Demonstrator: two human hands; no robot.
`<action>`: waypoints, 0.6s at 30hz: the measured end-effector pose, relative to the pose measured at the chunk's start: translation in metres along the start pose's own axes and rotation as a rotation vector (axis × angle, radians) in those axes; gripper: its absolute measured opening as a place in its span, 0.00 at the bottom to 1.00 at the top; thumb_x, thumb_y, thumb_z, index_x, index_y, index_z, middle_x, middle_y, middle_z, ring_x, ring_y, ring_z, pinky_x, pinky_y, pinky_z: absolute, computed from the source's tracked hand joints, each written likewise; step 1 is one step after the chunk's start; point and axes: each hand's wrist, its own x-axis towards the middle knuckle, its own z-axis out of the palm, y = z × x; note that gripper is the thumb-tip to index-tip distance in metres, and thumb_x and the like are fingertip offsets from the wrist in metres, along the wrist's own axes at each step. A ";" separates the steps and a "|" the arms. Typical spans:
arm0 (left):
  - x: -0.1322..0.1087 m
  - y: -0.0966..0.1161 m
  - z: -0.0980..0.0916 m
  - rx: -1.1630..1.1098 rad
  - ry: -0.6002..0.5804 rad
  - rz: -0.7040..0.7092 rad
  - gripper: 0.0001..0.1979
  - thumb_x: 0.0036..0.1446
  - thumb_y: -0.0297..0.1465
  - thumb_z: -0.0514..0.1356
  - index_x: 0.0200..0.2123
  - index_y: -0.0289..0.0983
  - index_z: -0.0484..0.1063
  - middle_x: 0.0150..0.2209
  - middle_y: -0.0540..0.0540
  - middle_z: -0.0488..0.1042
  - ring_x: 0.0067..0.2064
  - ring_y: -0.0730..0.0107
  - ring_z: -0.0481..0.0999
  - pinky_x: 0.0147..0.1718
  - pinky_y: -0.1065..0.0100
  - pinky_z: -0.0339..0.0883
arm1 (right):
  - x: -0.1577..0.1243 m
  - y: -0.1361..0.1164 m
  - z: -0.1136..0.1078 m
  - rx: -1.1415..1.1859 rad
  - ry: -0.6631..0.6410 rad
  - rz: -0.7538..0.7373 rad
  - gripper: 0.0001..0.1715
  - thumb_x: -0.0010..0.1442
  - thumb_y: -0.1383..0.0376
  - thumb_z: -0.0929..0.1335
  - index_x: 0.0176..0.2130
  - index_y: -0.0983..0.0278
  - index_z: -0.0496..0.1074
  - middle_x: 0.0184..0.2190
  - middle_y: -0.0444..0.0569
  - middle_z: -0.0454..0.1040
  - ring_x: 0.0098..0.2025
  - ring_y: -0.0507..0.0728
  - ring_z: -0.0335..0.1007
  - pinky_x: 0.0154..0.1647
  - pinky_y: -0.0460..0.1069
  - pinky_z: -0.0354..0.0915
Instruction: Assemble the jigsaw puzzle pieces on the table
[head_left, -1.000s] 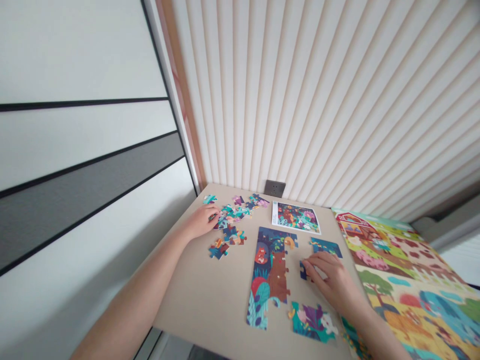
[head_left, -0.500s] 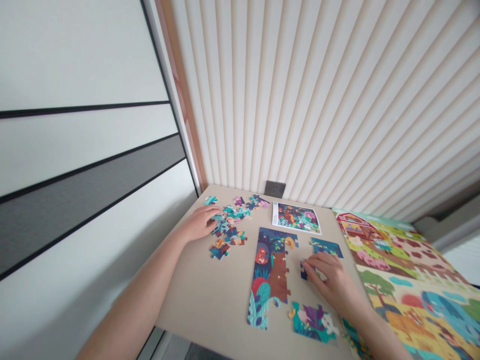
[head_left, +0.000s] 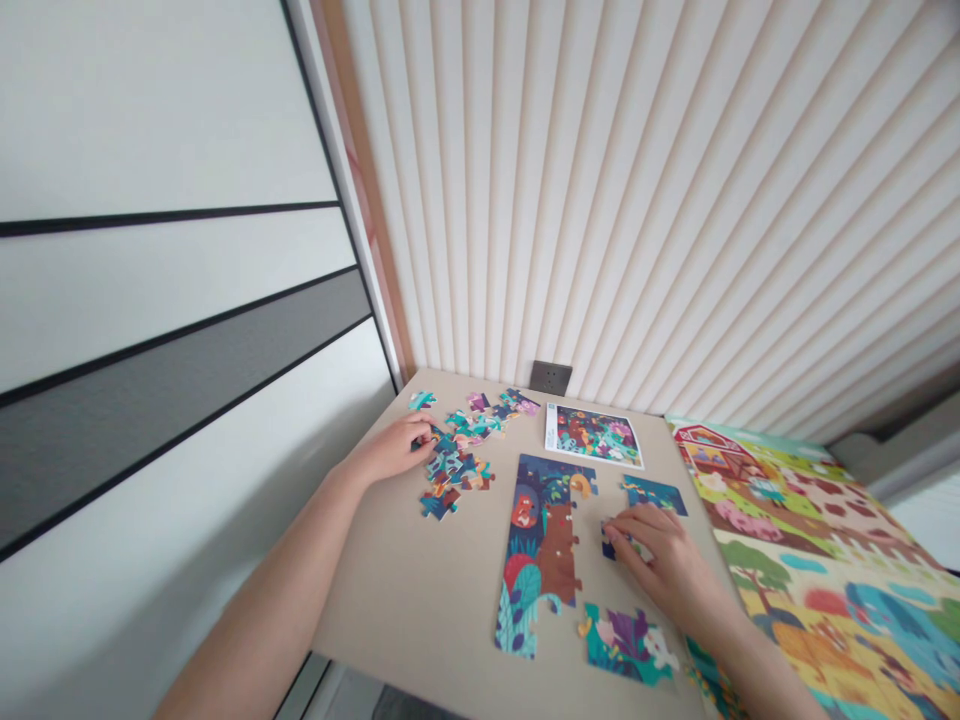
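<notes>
My left hand (head_left: 391,448) is at the left edge of a heap of loose jigsaw pieces (head_left: 454,460). Its fingers are curled together, and a dark bit of a puzzle piece (head_left: 418,443) shows under them. On the right, the fingertips of my right hand (head_left: 656,550) pinch a dark blue puzzle piece (head_left: 607,541) resting on the table; the hand covers part of it. Between the hands lies a joined puzzle section (head_left: 551,550) with a squirrel and a brown trunk. A joined strip with a white rabbit (head_left: 630,645) is below my right hand, and a blue section (head_left: 652,493) lies just above it.
A printed reference picture (head_left: 596,435) lies at the back of the beige table (head_left: 420,600). Colourful farm and animal puzzles (head_left: 825,560) spread along the right side. A ribbed wall (head_left: 600,200) with a dark socket (head_left: 551,377) rises behind; a white panel (head_left: 187,500) stands left.
My left hand has drawn back slightly from the heap, its fingers curling in closer and uncovering more pieces. My right hand stays on the dark blue piece.
</notes>
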 end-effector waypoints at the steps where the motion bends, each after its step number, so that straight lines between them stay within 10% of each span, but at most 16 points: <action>1: 0.000 -0.002 0.001 0.012 0.017 -0.022 0.08 0.64 0.35 0.58 0.39 0.40 0.76 0.52 0.42 0.76 0.54 0.57 0.76 0.56 0.57 0.69 | 0.000 -0.001 -0.001 -0.001 -0.005 0.002 0.14 0.73 0.59 0.62 0.41 0.57 0.76 0.41 0.49 0.79 0.45 0.60 0.74 0.52 0.58 0.62; 5: 0.001 -0.009 0.006 0.053 0.063 -0.090 0.17 0.60 0.38 0.63 0.52 0.42 0.75 0.54 0.40 0.76 0.57 0.52 0.74 0.59 0.54 0.66 | 0.001 -0.003 -0.003 -0.015 -0.007 -0.005 0.14 0.73 0.60 0.62 0.41 0.57 0.76 0.41 0.49 0.79 0.45 0.60 0.74 0.52 0.58 0.62; 18: 0.009 0.001 0.018 0.035 0.098 -0.044 0.15 0.62 0.35 0.63 0.52 0.42 0.76 0.52 0.41 0.75 0.55 0.54 0.75 0.57 0.53 0.68 | 0.001 0.000 0.001 -0.060 0.003 -0.045 0.14 0.72 0.60 0.63 0.41 0.56 0.77 0.41 0.49 0.80 0.44 0.61 0.76 0.54 0.59 0.65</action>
